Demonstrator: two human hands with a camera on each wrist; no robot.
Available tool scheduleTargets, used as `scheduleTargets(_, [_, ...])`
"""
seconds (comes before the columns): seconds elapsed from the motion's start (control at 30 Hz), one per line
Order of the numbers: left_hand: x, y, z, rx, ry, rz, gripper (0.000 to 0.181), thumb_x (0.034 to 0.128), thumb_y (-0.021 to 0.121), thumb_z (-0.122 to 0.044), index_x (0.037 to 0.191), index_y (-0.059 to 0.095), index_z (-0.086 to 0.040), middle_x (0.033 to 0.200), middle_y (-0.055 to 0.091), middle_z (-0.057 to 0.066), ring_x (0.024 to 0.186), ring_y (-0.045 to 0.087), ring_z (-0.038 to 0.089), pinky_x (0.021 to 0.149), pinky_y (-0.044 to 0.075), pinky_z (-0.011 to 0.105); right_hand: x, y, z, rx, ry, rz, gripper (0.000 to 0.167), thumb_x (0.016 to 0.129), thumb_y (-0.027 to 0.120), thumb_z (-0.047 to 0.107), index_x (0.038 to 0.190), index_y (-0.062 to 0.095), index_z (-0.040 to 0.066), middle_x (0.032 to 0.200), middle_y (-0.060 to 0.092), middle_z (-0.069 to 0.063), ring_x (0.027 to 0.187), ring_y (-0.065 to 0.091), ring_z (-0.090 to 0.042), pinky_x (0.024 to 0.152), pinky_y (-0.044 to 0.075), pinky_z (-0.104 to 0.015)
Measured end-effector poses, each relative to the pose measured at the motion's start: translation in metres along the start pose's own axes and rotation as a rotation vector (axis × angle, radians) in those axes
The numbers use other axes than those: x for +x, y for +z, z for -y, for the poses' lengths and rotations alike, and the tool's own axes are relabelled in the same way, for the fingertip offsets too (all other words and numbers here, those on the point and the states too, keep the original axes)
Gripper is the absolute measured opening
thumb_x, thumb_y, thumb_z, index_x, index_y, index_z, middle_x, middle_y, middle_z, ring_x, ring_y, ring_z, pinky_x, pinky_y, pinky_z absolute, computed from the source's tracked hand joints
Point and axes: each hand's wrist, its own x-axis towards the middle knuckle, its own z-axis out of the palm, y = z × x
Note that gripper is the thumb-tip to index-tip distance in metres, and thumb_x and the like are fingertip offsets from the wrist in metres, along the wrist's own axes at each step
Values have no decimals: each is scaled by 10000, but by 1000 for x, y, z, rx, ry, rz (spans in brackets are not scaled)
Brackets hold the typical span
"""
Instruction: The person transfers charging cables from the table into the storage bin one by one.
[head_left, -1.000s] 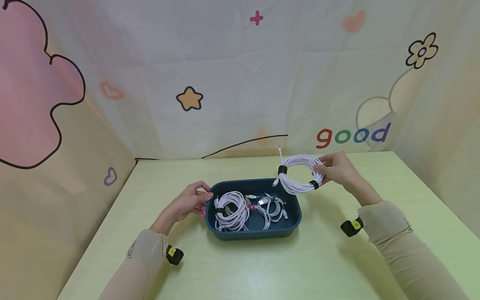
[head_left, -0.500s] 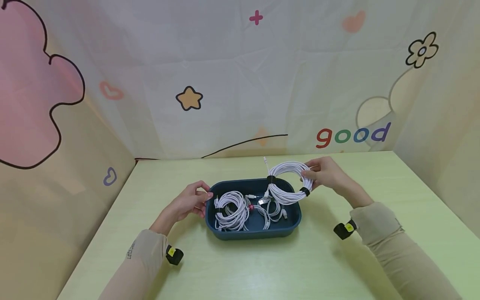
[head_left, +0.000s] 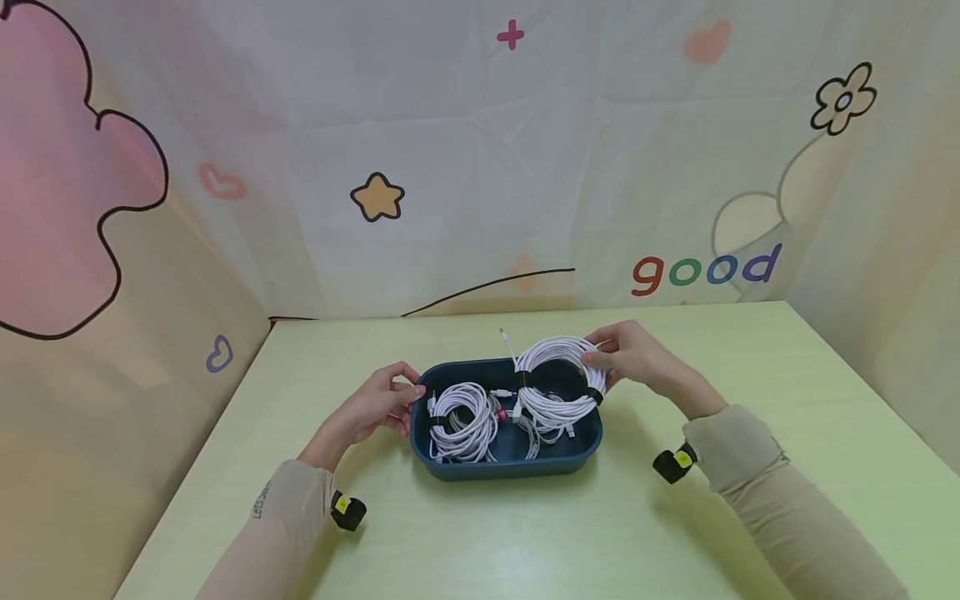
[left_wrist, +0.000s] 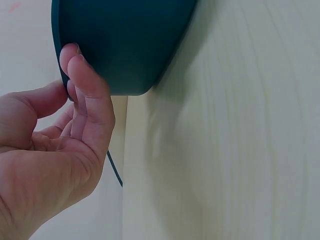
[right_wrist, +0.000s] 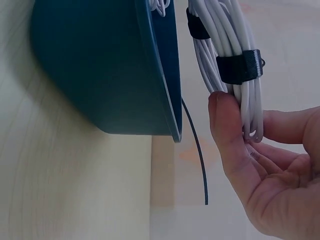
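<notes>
My right hand point(head_left: 630, 362) pinches a large white coiled cable point(head_left: 558, 409) by its right side, thumb on one face and fingers on the other. Black straps point(right_wrist: 240, 67) bind that coil, and it hangs above the right half of a dark blue bin point(head_left: 510, 471). In the right wrist view a gap shows between coil and bin rim. The bin's left rim is pinched between the thumb and fingers of my left hand point(head_left: 378, 404). Inside, a white cable coil point(head_left: 465, 423) lies at the left; smaller cables point(head_left: 534, 433) at the right are partly hidden by the held coil.
The bin stands on a pale wooden table point(head_left: 480, 533). Behind it rises a printed cloth backdrop point(head_left: 465, 167), with more cloth along both sides. A camera is strapped to each wrist.
My right hand has carried the large cable coil left and toward me, from beyond the bin's right back corner to over its right half. The left hand and bin stay put.
</notes>
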Motion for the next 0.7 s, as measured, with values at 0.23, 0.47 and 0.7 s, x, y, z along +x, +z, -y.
scheduleTargets(0.23, [0, -1, 0, 7, 6, 2, 224, 987, 543, -166, 1152, 424, -70, 728, 585, 22, 519, 579, 159, 520, 546, 266, 3, 8, 4, 12, -9, 38, 408, 925, 636, 121, 1276, 544, -66, 1010, 684, -199, 659, 599, -149, 655, 594, -355])
scheduleTargets(0.47, [0, 0, 0, 10, -1, -1, 238, 983, 553, -177, 1155, 426, -74, 736, 589, 26, 523, 582, 159, 528, 549, 266, 2, 11, 6, 6, -25, 56, 404, 926, 636, 122, 1269, 548, -72, 992, 687, -183, 655, 591, -149, 623, 584, -316])
scheduleTargets(0.7, [-2, 0, -2, 3, 6, 6, 230, 983, 552, -171, 1146, 422, -73, 730, 578, 24, 520, 576, 161, 521, 545, 267, 2, 15, 9, -59, -72, 49, 364, 927, 639, 149, 1221, 594, -62, 999, 697, -177, 720, 626, -161, 687, 591, -328])
